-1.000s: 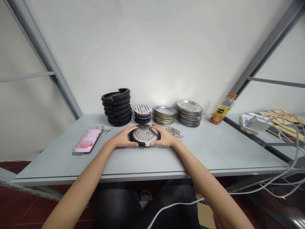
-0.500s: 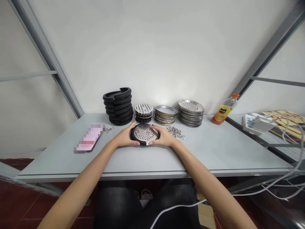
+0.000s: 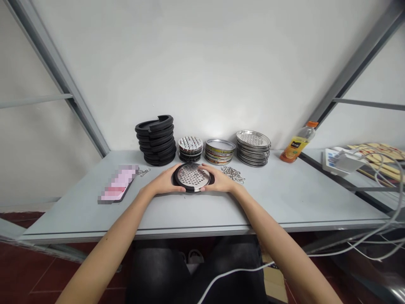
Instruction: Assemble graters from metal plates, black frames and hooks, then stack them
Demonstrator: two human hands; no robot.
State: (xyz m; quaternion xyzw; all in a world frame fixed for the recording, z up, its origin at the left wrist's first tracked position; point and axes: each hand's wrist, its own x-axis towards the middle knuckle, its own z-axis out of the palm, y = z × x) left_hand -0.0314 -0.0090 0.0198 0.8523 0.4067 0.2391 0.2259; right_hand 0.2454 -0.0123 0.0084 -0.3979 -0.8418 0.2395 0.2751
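Perforated steel disc (image 3: 192,176), seated in a black ring (image 3: 190,191), is gripped at the edge by the curled left hand (image 3: 164,180) and right hand (image 3: 217,180). Uneven pressure might unseat the disc; small metal links (image 3: 233,174) just right of it could be snagged.

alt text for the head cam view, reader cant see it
A left hand and right hand grip a perforated steel disc set in a black ring on a pale grey table. Behind stand a stack of black rings and a stack of steel discs.
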